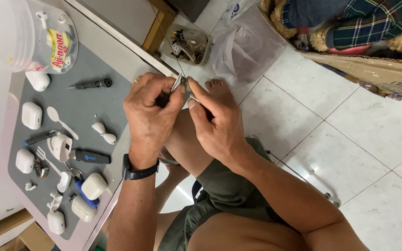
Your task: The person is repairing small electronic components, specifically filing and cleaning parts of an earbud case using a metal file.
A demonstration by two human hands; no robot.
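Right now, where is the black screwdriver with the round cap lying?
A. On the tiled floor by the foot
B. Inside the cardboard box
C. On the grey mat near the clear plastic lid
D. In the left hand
C: the black screwdriver lies on the grey mat, just below the clear plastic lid, away from both hands.

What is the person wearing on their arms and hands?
Both arms are bare, with no sleeves and no gloves. The left hand has a black band, like a watch or fitness tracker, around its wrist. The right hand and its wrist wear nothing.
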